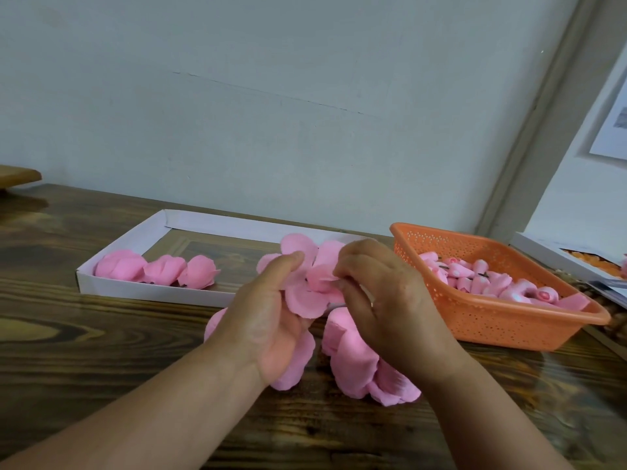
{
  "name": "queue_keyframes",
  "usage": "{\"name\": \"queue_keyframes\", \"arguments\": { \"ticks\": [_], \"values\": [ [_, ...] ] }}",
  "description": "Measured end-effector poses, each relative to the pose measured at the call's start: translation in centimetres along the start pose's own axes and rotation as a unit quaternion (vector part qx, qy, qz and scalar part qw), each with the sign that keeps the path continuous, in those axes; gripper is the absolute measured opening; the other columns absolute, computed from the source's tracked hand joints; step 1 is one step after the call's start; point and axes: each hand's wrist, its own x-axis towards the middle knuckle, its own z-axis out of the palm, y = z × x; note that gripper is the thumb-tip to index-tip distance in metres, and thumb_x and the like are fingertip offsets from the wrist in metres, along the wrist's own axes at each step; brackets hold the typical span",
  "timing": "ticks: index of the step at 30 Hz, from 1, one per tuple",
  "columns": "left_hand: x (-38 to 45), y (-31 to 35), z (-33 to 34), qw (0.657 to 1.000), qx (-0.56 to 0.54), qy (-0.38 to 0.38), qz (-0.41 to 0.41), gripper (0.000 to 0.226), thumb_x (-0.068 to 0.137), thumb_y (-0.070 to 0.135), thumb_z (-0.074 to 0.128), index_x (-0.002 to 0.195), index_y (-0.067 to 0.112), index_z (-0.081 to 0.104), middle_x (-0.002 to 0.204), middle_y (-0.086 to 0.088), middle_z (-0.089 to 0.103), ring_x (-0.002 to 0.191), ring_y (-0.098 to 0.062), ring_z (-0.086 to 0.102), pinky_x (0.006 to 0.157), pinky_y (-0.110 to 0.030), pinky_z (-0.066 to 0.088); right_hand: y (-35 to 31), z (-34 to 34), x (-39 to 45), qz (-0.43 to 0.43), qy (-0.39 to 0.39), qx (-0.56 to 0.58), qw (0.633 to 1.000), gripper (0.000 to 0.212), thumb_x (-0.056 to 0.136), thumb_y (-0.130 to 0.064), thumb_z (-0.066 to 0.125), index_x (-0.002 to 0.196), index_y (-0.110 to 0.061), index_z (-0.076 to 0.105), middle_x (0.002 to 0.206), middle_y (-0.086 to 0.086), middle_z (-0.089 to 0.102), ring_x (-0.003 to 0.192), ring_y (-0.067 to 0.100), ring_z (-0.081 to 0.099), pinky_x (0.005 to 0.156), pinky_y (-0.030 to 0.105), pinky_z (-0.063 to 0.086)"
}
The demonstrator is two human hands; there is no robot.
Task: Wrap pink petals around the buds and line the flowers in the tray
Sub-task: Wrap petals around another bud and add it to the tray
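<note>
Both hands [339,300] pinch a pink petal cluster [305,293] above the wooden table [101,351].

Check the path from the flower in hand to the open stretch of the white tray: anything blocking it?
Nothing visible. Both hands, left hand and right hand, hold the flower just in front of the tray; bare tray floor lies right of the three finished flowers.

Two bare forearms enter from the lower edge of the frame, one from the lower left corner and one from the lower right. No sleeve shows on either arm up to the frame edge. The left hand [271,310] and right hand [383,300] are bare, ungloved. A thin ring-like band seems to sit on one of the right hand's fingers [372,304], though it is too small to be sure.
</note>
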Motion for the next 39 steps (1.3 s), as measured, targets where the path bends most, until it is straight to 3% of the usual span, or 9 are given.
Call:
{"name": "queue_keyframes", "arguments": {
  "ticks": [5, 9, 14, 18, 24, 29, 31, 36, 39],
  "values": [
    [0.6, 0.0, -0.7, 0.996, 0.036, 0.084, -0.018, 0.012, 0.092, 0.015, 0.059, 0.096, 0.005, 0.064, 0.077, -0.012, 0.071, 0.066, -0.021, 0.069, 0.065, -0.033, 0.05, -0.6, 0.1, -0.1, -0.041, -0.033, -0.017, 0.998, 0.007, 0.076, 0.01, 0.059, 0.075, 0.005, 0.063, 0.078, 0.016, 0.06, 0.065, 0.033, 0.055, 0.051, 0.045, 0.046],
    [1.0, -0.3, -1.4, 0.984, 0.127, 0.124, 0.018, 0.015, 0.09, 0.02, 0.062, 0.087, 0.007, 0.068, 0.094, -0.018, 0.07, 0.089, -0.03, 0.068, 0.088, -0.046, 0.052, -0.9, 0.5, -0.2, -0.041, -0.049, -0.031, 0.997, 0.005, 0.071, 0.008, 0.061, 0.074, 0.005, 0.063, 0.076, 0.016, 0.06, 0.065, 0.033, 0.056, 0.048, 0.045, 0.046],
    [0.7, -0.6, -1.0, 0.97, 0.201, 0.117, 0.067, 0.018, 0.09, 0.023, 0.063, 0.081, 0.011, 0.072, 0.069, -0.005, 0.072, 0.065, -0.017, 0.07, 0.068, -0.035, 0.053, -0.9, 1.0, -0.1, -0.02, -0.032, -0.028, 0.999, 0.005, 0.071, 0.006, 0.061, 0.073, 0.002, 0.063, 0.072, 0.014, 0.059, 0.06, 0.029, 0.055, 0.046, 0.044, 0.045],
    [0.6, -0.4, -0.9, 0.96, 0.236, 0.124, 0.081, 0.024, 0.089, 0.027, 0.063, 0.071, 0.015, 0.074, 0.067, -0.003, 0.072, 0.073, -0.023, 0.068, 0.069, -0.036, 0.052, -0.7, 1.1, 0.0, 0.064, -0.023, 0.027, 0.997, 0.009, 0.079, 0.003, 0.057, 0.071, 0.003, 0.061, 0.074, 0.012, 0.059, 0.064, 0.028, 0.054, 0.053, 0.047, 0.046],
    [0.5, -0.5, -0.9, 0.946, 0.29, 0.117, 0.089, 0.022, 0.09, 0.033, 0.062, 0.077, 0.02, 0.075, 0.077, -0.005, 0.074, 0.085, -0.029, 0.068, 0.083, -0.048, 0.053, 0.0, 0.6, -0.1, 0.133, -0.006, 0.104, 0.986, 0.011, 0.077, 0.009, 0.062, 0.07, 0.001, 0.061, 0.068, 0.008, 0.057, 0.065, 0.017, 0.048, 0.06, 0.032, 0.04],
    [0.3, -0.5, -1.0, 0.934, 0.338, 0.065, 0.094, 0.026, 0.093, 0.031, 0.057, 0.076, 0.021, 0.074, 0.072, 0.0, 0.073, 0.068, -0.013, 0.067, 0.064, -0.033, 0.047, 0.3, 0.1, -0.1, 0.17, -0.009, 0.115, 0.979, 0.015, 0.077, 0.007, 0.065, 0.068, -0.005, 0.061, 0.092, 0.002, 0.061, 0.068, 0.005, 0.05, 0.07, 0.004, 0.036],
    [0.1, -0.5, -1.0, 0.93, 0.354, 0.047, 0.091, 0.025, 0.093, 0.031, 0.057, 0.079, 0.02, 0.074, 0.072, -0.002, 0.073, 0.061, -0.009, 0.066, 0.058, -0.028, 0.047, 0.6, -0.2, 0.0, 0.197, -0.026, 0.145, 0.969, 0.022, 0.079, 0.003, 0.066, 0.068, -0.016, 0.06, 0.109, -0.005, 0.058, 0.074, 0.0, 0.052, 0.069, 0.006, 0.038],
    [0.2, -0.3, -1.0, 0.934, 0.346, 0.036, 0.081, 0.018, 0.093, 0.026, 0.057, 0.094, 0.021, 0.073, 0.085, -0.009, 0.074, 0.072, -0.018, 0.069, 0.061, -0.029, 0.053, 1.0, -0.4, -0.2, 0.226, -0.013, 0.169, 0.959, 0.035, 0.08, 0.002, 0.067, 0.068, -0.03, 0.057, 0.072, -0.005, 0.062, 0.067, 0.012, 0.054, 0.063, 0.023, 0.045],
    [0.1, -0.3, -0.9, 0.938, 0.338, 0.041, 0.063, 0.017, 0.089, 0.025, 0.057, 0.088, 0.014, 0.07, 0.082, -0.017, 0.067, 0.07, -0.031, 0.058, 0.064, -0.041, 0.042, 1.2, -0.4, -0.3, 0.229, 0.007, 0.158, 0.96, 0.029, 0.079, 0.002, 0.067, 0.069, -0.025, 0.061, 0.065, -0.01, 0.06, 0.062, 0.007, 0.052, 0.065, 0.008, 0.041]
  ]
}}
